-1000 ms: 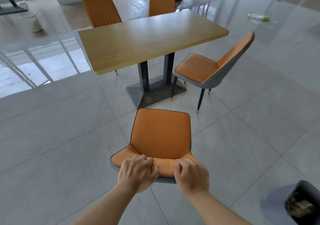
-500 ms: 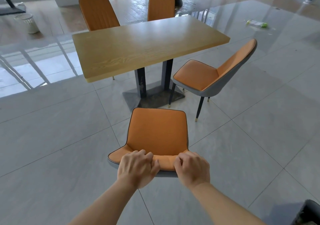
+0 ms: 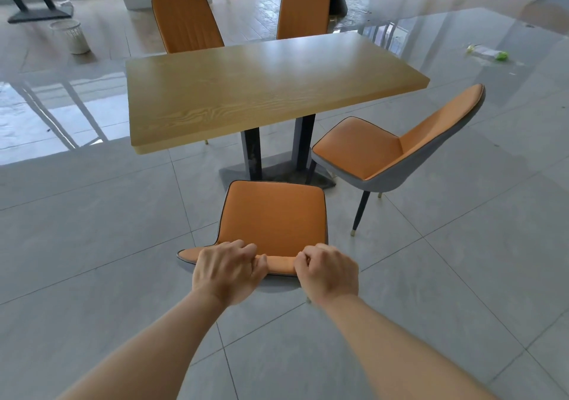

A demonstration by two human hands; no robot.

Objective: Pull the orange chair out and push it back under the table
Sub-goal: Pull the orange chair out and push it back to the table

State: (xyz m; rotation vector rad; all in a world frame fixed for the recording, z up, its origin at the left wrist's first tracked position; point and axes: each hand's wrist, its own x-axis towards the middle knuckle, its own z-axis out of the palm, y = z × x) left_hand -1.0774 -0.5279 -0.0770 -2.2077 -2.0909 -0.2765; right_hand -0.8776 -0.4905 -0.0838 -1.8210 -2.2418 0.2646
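Both my left hand point(image 3: 228, 272) and right hand point(image 3: 328, 272) clamp the orange chair point(image 3: 272, 215) backrest top; the seat sits ahead of them, short of the table point(image 3: 261, 91). I judge the push-in comes next: straight forward

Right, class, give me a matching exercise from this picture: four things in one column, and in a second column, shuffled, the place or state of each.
Things
1. held orange chair
2. second orange chair
3. white basket
4. plastic bottle

Places or states
A. lying on the floor, far right
B. its backrest top is gripped by the left hand and the right hand
C. standing on the floor, far left
D. at the right end of the table, untouched

Pairs: 1-B, 2-D, 3-C, 4-A
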